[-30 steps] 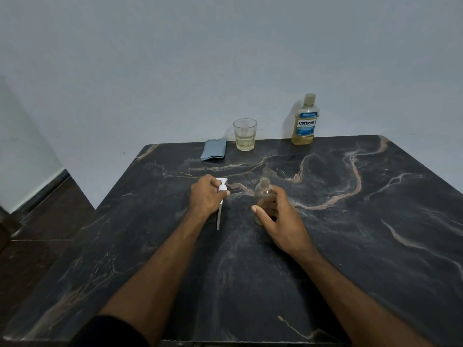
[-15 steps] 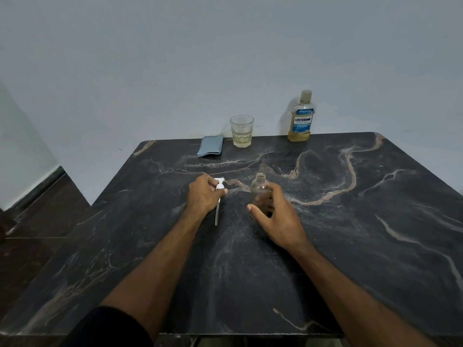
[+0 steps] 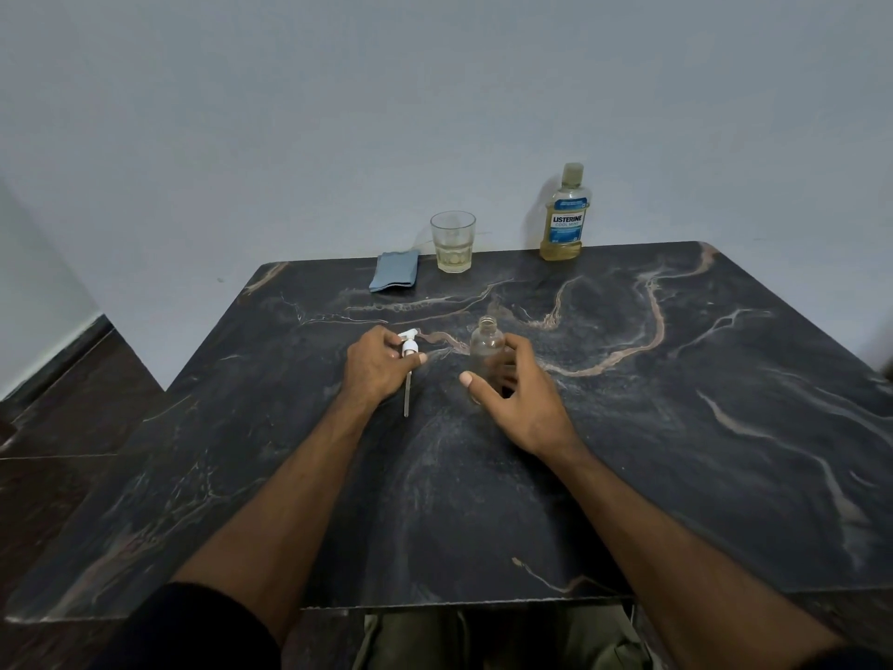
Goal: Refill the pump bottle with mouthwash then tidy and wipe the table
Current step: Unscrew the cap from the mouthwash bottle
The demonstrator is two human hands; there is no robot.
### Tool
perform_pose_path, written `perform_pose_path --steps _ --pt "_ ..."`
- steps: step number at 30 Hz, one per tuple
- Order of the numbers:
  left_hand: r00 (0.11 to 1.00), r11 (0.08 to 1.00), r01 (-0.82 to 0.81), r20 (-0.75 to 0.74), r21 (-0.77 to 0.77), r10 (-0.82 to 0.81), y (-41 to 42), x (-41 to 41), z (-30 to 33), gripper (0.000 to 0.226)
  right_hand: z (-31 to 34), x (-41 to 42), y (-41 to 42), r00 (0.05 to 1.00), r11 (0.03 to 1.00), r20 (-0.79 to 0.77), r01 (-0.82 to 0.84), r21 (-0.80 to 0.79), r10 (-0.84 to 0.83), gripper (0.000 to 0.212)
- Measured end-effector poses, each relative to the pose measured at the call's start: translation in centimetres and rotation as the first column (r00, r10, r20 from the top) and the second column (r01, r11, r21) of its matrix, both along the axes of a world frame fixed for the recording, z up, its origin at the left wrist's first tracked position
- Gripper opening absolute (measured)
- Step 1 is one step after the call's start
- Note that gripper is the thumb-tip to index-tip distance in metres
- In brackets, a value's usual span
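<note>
Plain home room, dark marble table (image 3: 676, 427) against bare wall, mouthwash bottle (image 3: 564, 220) (Listerine), drinking glass (image 3: 453, 241)

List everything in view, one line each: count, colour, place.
Table: one, black marble with tan veins, against the wall.
Mouthwash bottle: one, yellow liquid, blue label, far edge at right.
Glass: one, clear, pale liquid inside, far edge at centre.
Cloth: one, blue-grey, folded, left of the glass.
Pump bottle: one, clear, uncapped, upright at table centre.
Pump head: one, white with a dip tube, left of the pump bottle.
Left hand: holds the pump head.
Right hand: fingers loosely around the pump bottle.
</note>
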State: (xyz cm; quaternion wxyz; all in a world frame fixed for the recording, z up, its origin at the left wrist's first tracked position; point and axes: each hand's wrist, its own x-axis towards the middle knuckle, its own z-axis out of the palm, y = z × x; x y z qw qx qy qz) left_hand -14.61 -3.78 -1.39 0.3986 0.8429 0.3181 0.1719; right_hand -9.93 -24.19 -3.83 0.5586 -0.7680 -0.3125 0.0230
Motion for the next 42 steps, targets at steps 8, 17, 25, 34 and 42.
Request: perform_pose_path --steps 8,17,25,34,42 --pt "1.000 0.993 0.022 -0.017 0.115 -0.020 -0.2 -0.6 0.9 0.041 0.5 0.0 -0.4 0.996 0.984 -0.069 0.061 0.168 -0.050 0.062" --pt "0.988 0.965 0.084 0.105 0.248 -0.113 -0.9 2.8 4.6 0.037 2.1 4.8 -1.2 0.943 0.915 -0.212 0.308 0.261 -0.257 0.052" --pt "0.941 0.883 0.302 0.038 0.358 -0.337 -1.0 9.7 5.9 0.052 5.2 16.9 -1.2 0.909 0.893 0.012 0.412 -0.182 -0.417 0.065" --pt "0.917 0.872 0.382 -0.008 0.305 -0.399 0.1 15.4 5.3 0.056 10.0 28.0 1.6 0.850 0.811 0.442 0.462 -0.359 -0.288 0.077" --pt "0.904 0.863 0.419 -0.042 0.283 -0.426 1.3 16.4 3.9 0.057 13.0 33.3 3.9 0.828 0.728 0.550 0.445 -0.521 -0.113 0.063"
